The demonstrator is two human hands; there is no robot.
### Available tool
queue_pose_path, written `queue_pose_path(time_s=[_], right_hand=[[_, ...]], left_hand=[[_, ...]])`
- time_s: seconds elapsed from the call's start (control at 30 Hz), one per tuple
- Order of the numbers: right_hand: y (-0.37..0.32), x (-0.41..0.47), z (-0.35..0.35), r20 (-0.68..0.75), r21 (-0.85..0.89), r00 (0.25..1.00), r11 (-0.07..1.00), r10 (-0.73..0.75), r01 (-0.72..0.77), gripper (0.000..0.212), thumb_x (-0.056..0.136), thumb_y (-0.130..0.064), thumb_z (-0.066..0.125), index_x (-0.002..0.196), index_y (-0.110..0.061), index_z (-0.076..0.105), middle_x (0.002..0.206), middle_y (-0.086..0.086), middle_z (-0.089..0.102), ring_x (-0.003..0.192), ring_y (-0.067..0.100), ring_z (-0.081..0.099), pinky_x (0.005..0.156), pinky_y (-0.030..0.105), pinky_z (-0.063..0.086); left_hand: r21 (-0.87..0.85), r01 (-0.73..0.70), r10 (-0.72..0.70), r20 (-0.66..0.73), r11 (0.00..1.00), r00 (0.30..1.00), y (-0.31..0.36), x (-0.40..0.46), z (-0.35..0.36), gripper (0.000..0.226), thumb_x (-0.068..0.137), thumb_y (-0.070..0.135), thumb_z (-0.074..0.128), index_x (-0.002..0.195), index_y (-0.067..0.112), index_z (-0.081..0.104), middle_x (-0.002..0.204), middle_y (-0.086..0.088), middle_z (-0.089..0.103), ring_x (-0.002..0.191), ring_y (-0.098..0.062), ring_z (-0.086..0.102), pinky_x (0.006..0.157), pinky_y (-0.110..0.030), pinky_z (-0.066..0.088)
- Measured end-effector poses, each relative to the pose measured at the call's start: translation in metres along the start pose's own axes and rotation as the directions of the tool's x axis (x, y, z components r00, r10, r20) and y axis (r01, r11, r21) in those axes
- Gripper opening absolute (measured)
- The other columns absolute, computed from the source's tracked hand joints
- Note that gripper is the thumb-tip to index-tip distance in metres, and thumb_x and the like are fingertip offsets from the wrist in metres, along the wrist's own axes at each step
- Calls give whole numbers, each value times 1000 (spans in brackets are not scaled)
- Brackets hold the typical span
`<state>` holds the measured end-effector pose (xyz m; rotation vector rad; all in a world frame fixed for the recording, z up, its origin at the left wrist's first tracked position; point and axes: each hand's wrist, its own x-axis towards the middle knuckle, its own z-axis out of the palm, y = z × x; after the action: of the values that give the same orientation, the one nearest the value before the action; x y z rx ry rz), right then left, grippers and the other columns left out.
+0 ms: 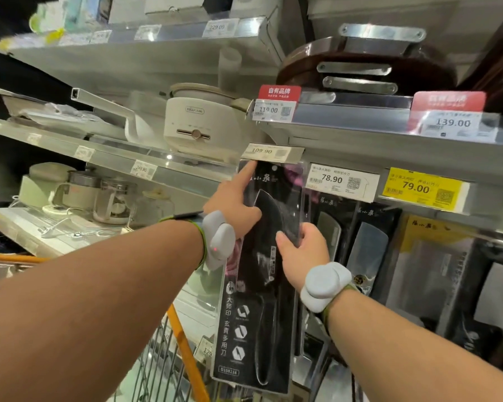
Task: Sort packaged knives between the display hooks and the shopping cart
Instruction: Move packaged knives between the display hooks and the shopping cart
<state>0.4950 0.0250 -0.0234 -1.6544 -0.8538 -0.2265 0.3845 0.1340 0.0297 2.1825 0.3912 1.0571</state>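
A long black packaged knife (262,285) hangs upright under the 109.90 price tag (266,152), its top at the display hook. My left hand (233,204) holds its upper left edge, index finger stretched up to the top of the pack. My right hand (299,250) grips the pack's right side at mid height, thumb on the front. More packaged knives (369,245) hang to the right, under the 78.90 and 79.00 tags. The shopping cart (183,352), with orange rim and wire sides, is below left.
Shelves on the left carry a cream electric cooker (198,123), kettles and glass jugs (114,198). The shelf above the knives holds dark round wooden boards (369,65) with metal handles. A yellow-backed cleaver pack (430,256) hangs at the right.
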Motion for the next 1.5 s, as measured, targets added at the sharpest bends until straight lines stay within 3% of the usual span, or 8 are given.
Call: queue_pose_path(time_s=[0.2,0.4,0.57,0.67,0.77,1.17,1.3,1.5], right_hand=[[0,9,-3,-59,-36,996,997,66,-69,23,91,-26,61,105,-7,61,96,4,65,82,20,57,70,24,38],[5,20,-4,-74,-32,985,987,158,-160,34,86,-35,67,99,-4,65,90,7,67,87,29,63,70,26,45],[49,-25,-12,279,71,903,931,326,-358,51,54,-49,83,90,-13,73,87,4,76,88,27,72,86,49,56],[73,-56,-15,440,38,831,918,340,-396,38,66,-30,82,98,-13,71,94,7,76,91,28,72,88,54,54],[76,-53,-14,334,56,906,954,261,-296,38,71,-31,78,103,-15,65,96,3,75,92,21,71,90,47,55],[65,-44,5,90,-103,949,950,303,-294,47,88,-37,64,123,-13,45,113,4,62,102,26,61,88,36,49],[56,-25,0,13,-103,957,952,290,-287,56,89,-36,64,132,-7,43,128,13,57,114,32,57,91,35,46],[45,-15,-6,3,-180,949,933,317,-311,77,87,-44,64,143,0,33,142,15,46,129,33,47,100,36,40]], left_hand=[[41,51,-55,110,998,992,-9,-5,10,96,62,30,51,144,57,10,145,-2,46,88,-23,68,81,-40,58],[138,81,-109,212,987,971,-32,-21,34,83,86,29,61,150,49,12,109,9,63,83,-9,62,71,-16,47],[197,70,-108,188,978,976,-37,-15,35,83,88,23,57,151,47,9,101,2,63,88,-18,62,80,-23,48],[232,66,-113,197,970,974,-39,-17,36,83,90,25,56,151,47,5,117,0,64,97,-21,62,82,-24,47],[252,101,-150,186,962,971,-43,-20,42,84,89,28,58,153,41,4,137,-2,56,111,-25,60,80,-21,41],[411,155,-235,153,898,960,-57,-57,83,87,90,28,58,152,39,-3,119,-7,66,103,-24,63,87,-31,45],[359,140,-262,319,923,911,-57,-58,80,73,90,22,60,151,17,19,131,-10,60,113,-27,61,81,-28,46],[368,102,-221,298,924,929,-57,-59,80,57,90,26,57,143,27,36,129,-1,61,110,-21,60,80,-22,39]])
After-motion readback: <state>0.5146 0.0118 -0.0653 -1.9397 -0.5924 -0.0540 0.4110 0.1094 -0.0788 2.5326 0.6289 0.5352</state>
